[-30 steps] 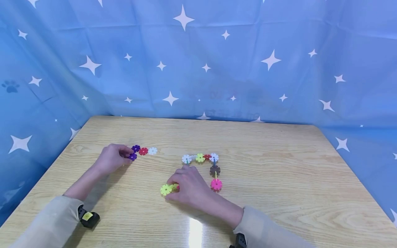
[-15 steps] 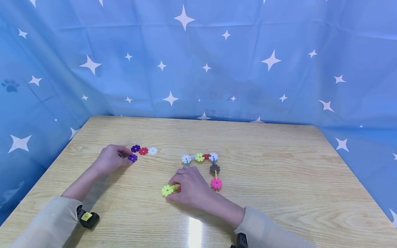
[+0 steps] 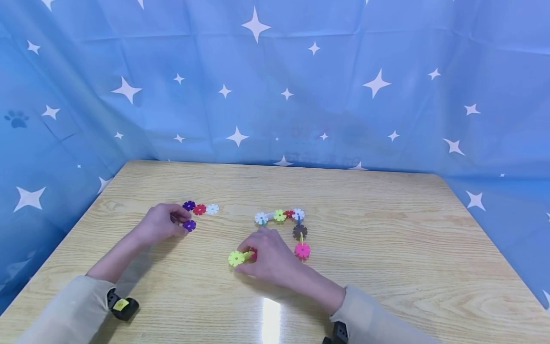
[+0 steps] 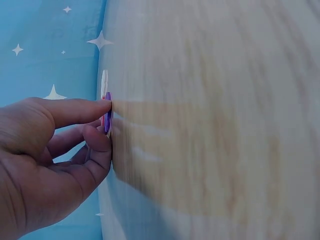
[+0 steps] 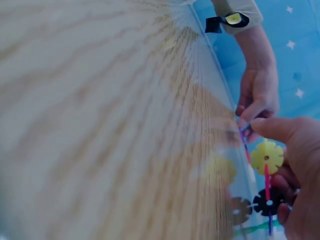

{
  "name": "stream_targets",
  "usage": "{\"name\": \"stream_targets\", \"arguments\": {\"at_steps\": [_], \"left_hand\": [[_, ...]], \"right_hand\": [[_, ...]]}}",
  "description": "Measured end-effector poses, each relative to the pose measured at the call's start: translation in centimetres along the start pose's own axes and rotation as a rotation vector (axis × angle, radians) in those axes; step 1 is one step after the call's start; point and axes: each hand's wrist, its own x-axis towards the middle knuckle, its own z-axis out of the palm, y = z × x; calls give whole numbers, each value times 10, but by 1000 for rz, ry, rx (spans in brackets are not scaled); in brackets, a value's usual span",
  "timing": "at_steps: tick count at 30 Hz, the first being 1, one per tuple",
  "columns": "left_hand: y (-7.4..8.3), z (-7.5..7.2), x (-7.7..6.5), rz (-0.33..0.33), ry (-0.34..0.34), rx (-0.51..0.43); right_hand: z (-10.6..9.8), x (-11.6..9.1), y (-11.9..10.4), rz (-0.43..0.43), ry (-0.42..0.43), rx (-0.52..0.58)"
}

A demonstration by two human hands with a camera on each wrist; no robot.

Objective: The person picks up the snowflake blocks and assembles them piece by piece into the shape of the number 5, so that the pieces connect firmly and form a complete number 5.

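In the head view my left hand (image 3: 161, 222) pinches a purple notched snowflake disc (image 3: 189, 225) by its edge, low over the table. The left wrist view shows the purple disc (image 4: 108, 112) edge-on between the fingertips. My right hand (image 3: 268, 258) grips the near-left part of a chain of interlocked snowflake discs; a yellow disc (image 3: 236, 258) sticks out past its fingers. From there the chain bends round through a white disc (image 3: 261, 218), a dark disc (image 3: 300, 231) and a pink disc (image 3: 302, 250). The palm hides part of it.
Behind the left hand lie another purple disc (image 3: 189, 205), a red disc (image 3: 199, 209) and a white disc (image 3: 212, 209) in a row. The wooden table (image 3: 386, 248) ends at a blue star-patterned curtain (image 3: 275, 95).
My left hand has drawn the purple disc nearer and slightly right, away from the other purple disc. My right hand has shifted the chain a little right and away from the body.
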Motion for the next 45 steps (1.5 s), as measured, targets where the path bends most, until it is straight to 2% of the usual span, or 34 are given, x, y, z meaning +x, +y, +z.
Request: {"name": "stream_targets", "arguments": {"at_steps": [11,18,21,24,30,36,45], "left_hand": [[4,1,1,7,-39,-8],[10,4,-1,30,-118,-21],[13,8,-4,62,-140,-55],[15,12,-6,95,-174,-136],[16,19,-6,144,-282,-268],[24,27,-8,209,-361,-289],[40,39,-11,288,-375,-342]], "right_hand": [[-5,-1,0,61,-59,102],[-5,-3,4,62,-58,107],[-6,-4,5,69,-61,114],[-6,-4,5,70,-63,119],[-7,-5,6,65,-63,117],[-6,-4,8,45,-53,114],[-6,-3,10,3,-43,115]]}}
